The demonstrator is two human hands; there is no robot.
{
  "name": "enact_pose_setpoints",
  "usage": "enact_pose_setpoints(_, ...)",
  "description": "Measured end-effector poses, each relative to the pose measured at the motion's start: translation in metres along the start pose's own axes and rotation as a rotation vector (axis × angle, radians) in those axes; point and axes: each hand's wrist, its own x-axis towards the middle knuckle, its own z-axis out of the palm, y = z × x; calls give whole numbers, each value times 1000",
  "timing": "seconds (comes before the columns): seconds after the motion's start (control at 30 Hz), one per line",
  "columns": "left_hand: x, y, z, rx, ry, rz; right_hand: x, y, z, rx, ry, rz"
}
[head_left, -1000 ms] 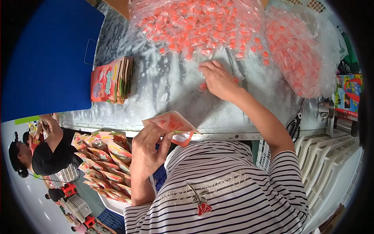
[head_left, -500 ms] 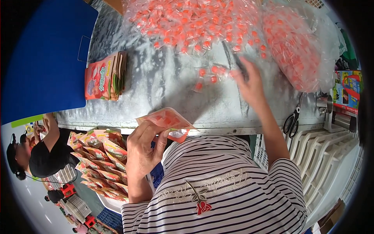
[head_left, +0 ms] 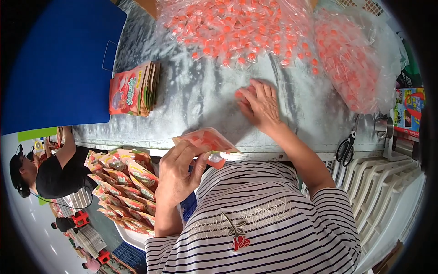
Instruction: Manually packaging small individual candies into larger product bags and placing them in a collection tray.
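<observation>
My left hand (head_left: 175,173) pinches a pink pouch (head_left: 206,138) by its near side, just over the table's front edge. Its mouth gapes toward the table, with orange-red pieces showing inside. On the grey table (head_left: 182,98), my right hand (head_left: 263,105) is curled over a few wrapped orange-red candies (head_left: 238,93); most of them are hidden under the fingers. Beyond it spreads a heap of the same candies in clear wrappers (head_left: 228,34) on plastic sheeting.
A clear bag of candies (head_left: 349,64) lies at right, above black-handled scissors (head_left: 345,148) and a metal cup (head_left: 383,127). Flat pouches (head_left: 130,91) stand stacked at left beside a blue panel (head_left: 59,64). Filled pouches (head_left: 123,182) crowd a white bin below; a person (head_left: 57,171) works farther left.
My right hand has swung left and closed over the few loose candies that lay apart from the heap. My left hand keeps its hold on the pouch; the whole view has shifted slightly.
</observation>
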Motion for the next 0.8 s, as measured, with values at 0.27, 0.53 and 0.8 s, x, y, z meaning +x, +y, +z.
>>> enact_pose_setpoints(0.27, 8, -7, 4, 29, -42, 56, -13, 33, -30, -66, -65, -93)
enact_pose_setpoints(0.53, 27, -5, 16, 73, -44, 188, 28, -40, -120, 734, -212, 157)
enact_pose_setpoints(0.8, 30, -1, 18, 65, -79, 203, 40, -78, -130, 102, -175, -269)
